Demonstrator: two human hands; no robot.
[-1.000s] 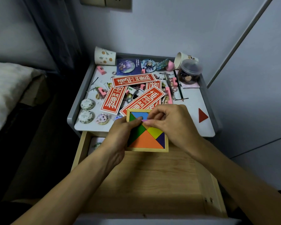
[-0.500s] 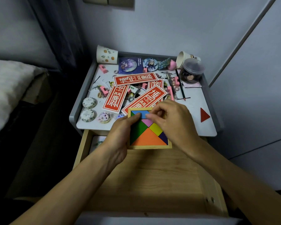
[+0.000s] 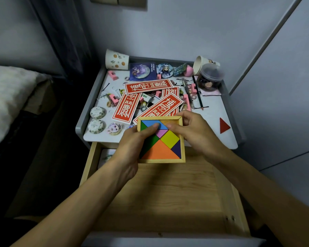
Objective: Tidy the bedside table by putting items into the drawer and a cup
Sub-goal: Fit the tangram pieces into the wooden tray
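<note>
Now I am holding the puzzle tray (image 3: 161, 158) over the open drawer (image 3: 168, 193), my left hand (image 3: 132, 147) and right hand (image 3: 194, 134) both gripping its sides. It looks stiff and light, but loose pieces could slip, so I am keeping it flat.

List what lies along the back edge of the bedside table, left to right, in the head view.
Patterned paper cup → purple badge card → round character badge → pink sponge → tipped paper cup → clear lidded jar.
</note>
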